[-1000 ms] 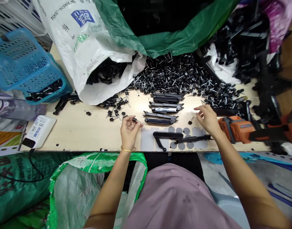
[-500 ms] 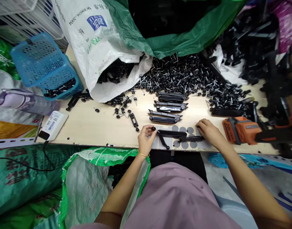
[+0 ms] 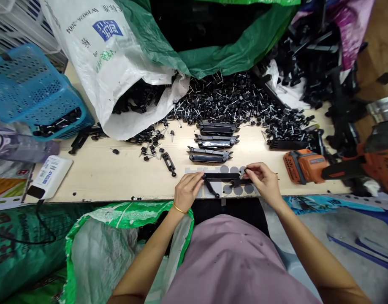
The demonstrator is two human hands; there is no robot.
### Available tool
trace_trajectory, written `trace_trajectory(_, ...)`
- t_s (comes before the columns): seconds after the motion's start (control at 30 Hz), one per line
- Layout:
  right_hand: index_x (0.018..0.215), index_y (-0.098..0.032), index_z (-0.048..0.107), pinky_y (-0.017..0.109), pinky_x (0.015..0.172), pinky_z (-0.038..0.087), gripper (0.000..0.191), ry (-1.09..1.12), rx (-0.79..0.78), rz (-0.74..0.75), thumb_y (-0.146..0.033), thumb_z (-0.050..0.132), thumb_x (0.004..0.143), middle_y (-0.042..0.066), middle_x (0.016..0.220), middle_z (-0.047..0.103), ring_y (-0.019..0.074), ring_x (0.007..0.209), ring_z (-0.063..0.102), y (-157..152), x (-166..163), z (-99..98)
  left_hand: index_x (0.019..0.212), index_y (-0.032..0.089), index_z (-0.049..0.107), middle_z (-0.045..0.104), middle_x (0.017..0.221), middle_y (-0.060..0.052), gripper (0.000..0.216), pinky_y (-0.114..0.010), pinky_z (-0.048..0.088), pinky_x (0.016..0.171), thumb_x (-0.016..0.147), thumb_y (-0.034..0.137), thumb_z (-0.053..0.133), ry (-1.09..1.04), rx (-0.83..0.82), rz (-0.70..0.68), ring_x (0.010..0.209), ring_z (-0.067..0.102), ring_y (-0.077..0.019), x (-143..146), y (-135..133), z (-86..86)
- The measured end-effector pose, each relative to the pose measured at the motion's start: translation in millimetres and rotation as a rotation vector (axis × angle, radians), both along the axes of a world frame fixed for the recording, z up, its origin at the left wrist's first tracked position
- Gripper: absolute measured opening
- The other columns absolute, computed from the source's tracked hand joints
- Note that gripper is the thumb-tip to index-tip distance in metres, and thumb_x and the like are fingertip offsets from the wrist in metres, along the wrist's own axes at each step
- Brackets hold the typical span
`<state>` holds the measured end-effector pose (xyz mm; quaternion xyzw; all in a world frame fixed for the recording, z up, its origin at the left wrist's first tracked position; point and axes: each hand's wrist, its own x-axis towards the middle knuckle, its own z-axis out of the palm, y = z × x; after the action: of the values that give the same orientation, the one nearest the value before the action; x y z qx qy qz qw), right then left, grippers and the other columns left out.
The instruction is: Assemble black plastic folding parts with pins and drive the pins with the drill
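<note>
A long black plastic bar assembly point(image 3: 223, 177) lies on a grey dotted mat point(image 3: 238, 188) at the bench's near edge. My left hand point(image 3: 186, 191) pinches its left end, fingers closed. My right hand point(image 3: 264, 179) grips its right end, fingers curled round the bar. Just beyond lie several finished black bar assemblies point(image 3: 212, 141) in a stacked row. A small black link piece point(image 3: 169, 163) rests on the wood to the left of my left hand.
A heap of small black screw knobs point(image 3: 238, 101) covers the far bench. An orange cordless drill point(image 3: 333, 166) lies at right. A white sack point(image 3: 118, 63) of black parts, a blue basket point(image 3: 32, 90) and a white charger point(image 3: 50, 177) sit left. Green bag point(image 3: 118, 236) hangs below.
My left hand left the small link piece on the bench and came to the bar's left end. My right hand moved from the knob pile to the bar's right end.
</note>
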<state>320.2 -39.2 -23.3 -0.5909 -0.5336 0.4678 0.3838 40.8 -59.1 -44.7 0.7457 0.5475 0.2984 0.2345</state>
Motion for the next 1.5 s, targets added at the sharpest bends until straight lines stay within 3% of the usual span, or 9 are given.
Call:
trace_trajectory(0.13, 0.099, -0.025, 0.057, 0.041, 0.077, 0.056, 0.015, -0.292, 0.201, 0.079, -0.032, 0.051, 0.088, 0.006, 0.093, 0.066, 0.0208, 0.083, 0.066, -6.9, -2.9, -6.8, 0.119, 0.027, 0.057, 0.065, 0.109, -0.006, 0.035, -0.04, 0.047, 0.091, 0.084, 0.032, 0.058, -0.032, -0.091, 0.067, 0.101, 0.059, -0.0217, 8.9, 0.9, -3.4)
trace_trajectory(0.3, 0.108, -0.027, 0.059, 0.041, 0.087, 0.052, 0.024, -0.544, 0.366, 0.386, -0.023, 0.042, 0.092, 0.009, 0.107, 0.064, 0.0223, 0.1, 0.061, -13.1, -5.0, -3.0, 0.125, 0.025, 0.05, 0.059, 0.113, -0.01, 0.052, -0.044, 0.041, 0.094, 0.077, 0.037, 0.065, 0.044, -0.173, 0.18, 0.109, 0.053, -0.0266, 26.9, -4.8, -8.4)
trace_trajectory(0.47, 0.112, -0.027, 0.06, 0.04, 0.082, 0.054, 0.027, -0.583, 0.439, 0.358, -0.022, 0.044, 0.091, 0.008, 0.104, 0.066, 0.0225, 0.094, 0.062, -15.0, -1.2, -9.2, 0.126, 0.024, 0.046, 0.057, 0.113, -0.01, 0.052, -0.042, 0.038, 0.093, 0.079, 0.038, 0.062, 0.047, -0.194, 0.218, 0.108, 0.052, -0.027, 32.9, -8.9, -8.4)
trace_trajectory(0.67, 0.141, -0.03, 0.033, 0.045, 0.09, 0.05, 0.052, -0.629, 0.432, 0.55, -0.019, 0.041, 0.091, 0.007, 0.118, 0.062, 0.024, 0.104, 0.057, -25.9, 19.1, -13.9, 0.125, 0.021, 0.044, 0.056, 0.112, -0.011, 0.05, -0.043, 0.034, 0.094, 0.08, 0.037, 0.06, 0.097, -0.182, 0.229, 0.108, 0.051, -0.027, 36.4, -10.4, -10.0)
trace_trajectory(0.87, 0.143, -0.023, 0.027, 0.05, 0.089, 0.047, 0.058, -0.724, 0.481, 0.483, -0.022, 0.047, 0.088, 0.013, 0.112, 0.059, 0.0278, 0.105, 0.053, -30.2, 15.0, -44.6, 0.119, 0.018, 0.047, 0.056, 0.106, -0.012, 0.045, -0.045, 0.032, 0.093, 0.079, 0.035, 0.059, 0.14, -0.137, 0.322, 0.104, 0.051, -0.029, 51.5, -13.6, -14.1)
trace_trajectory(1.07, 0.143, -0.023, 0.021, 0.043, 0.079, 0.046, 0.063, -0.837, 0.571, 0.318, -0.017, 0.049, 0.087, 0.012, 0.103, 0.057, 0.0255, 0.093, 0.051, -36.6, 1.4, -69.7, 0.115, 0.017, 0.05, 0.056, 0.104, -0.012, 0.041, -0.043, 0.032, 0.093, 0.079, 0.034, 0.058, 0.145, -0.117, 0.371, 0.103, 0.051, -0.028, 54.0, -13.0, -19.6)
trace_trajectory(1.2, 0.144, -0.024, 0.017, 0.038, 0.075, 0.044, 0.067, -0.906, 0.622, 0.219, -0.016, 0.051, 0.087, 0.009, 0.095, 0.054, 0.022, 0.084, 0.048, -40.7, -4.2, -72.2, 0.116, 0.017, 0.05, 0.056, 0.106, -0.01, 0.04, -0.042, 0.031, 0.093, 0.079, 0.033, 0.056, 0.209, -0.167, 0.345, 0.105, 0.05, -0.027, 50.9, -5.8, -18.5)
trace_trajectory(1.4, 0.144, -0.025, 0.02, 0.036, 0.074, 0.041, 0.064, -0.911, 0.66, 0.385, -0.018, 0.05, 0.088, 0.007, 0.087, 0.053, 0.0218, 0.082, 0.046, -31.7, 7.6, -64.3, 0.115, 0.018, 0.051, 0.055, 0.105, -0.01, 0.039, -0.041, 0.029, 0.093, 0.078, 0.029, 0.056, 0.245, -0.187, 0.322, 0.105, 0.05, -0.0264, 52.7, -0.5, -15.8)
trace_trajectory(1.5, 0.143, -0.024, 0.022, 0.036, 0.075, 0.042, 0.06, -0.872, 0.64, 0.378, -0.019, 0.049, 0.089, 0.008, 0.09, 0.053, 0.0219, 0.083, 0.047, -29.9, 9.9, -63.4, 0.117, 0.018, 0.05, 0.056, 0.106, -0.01, 0.042, -0.042, 0.029, 0.093, 0.079, 0.032, 0.057, 0.232, -0.187, 0.322, 0.105, 0.05, -0.0265, 50.4, -0.4, -18.2)
